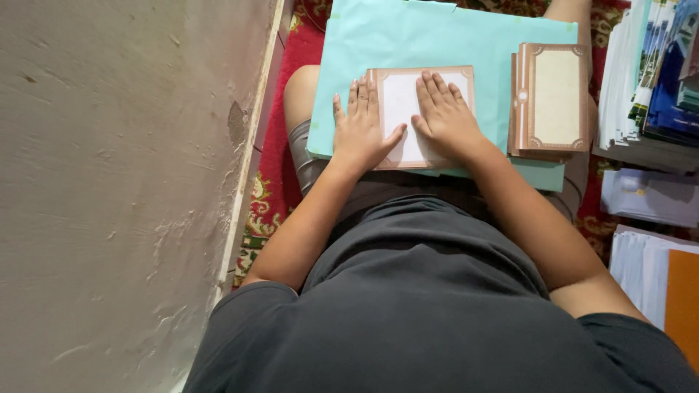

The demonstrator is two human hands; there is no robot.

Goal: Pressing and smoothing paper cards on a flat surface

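A brown-bordered card (403,98) with a white middle lies flat on a light blue paper sheet (429,36) spread over my lap. My left hand (360,127) rests palm down on the card's left side, fingers apart. Palm down too, my right hand (444,116) presses on the card's right side. Neither hand grips anything. A stack of similar brown-bordered cards (551,98) sits on the blue sheet just right of my right hand.
A plastered wall (124,189) runs along the left. A red patterned carpet (273,167) covers the floor. Stacks of printed papers (652,73) stand at the right, with a pale folder (644,196) and an orange-and-white stack (666,280) below them.
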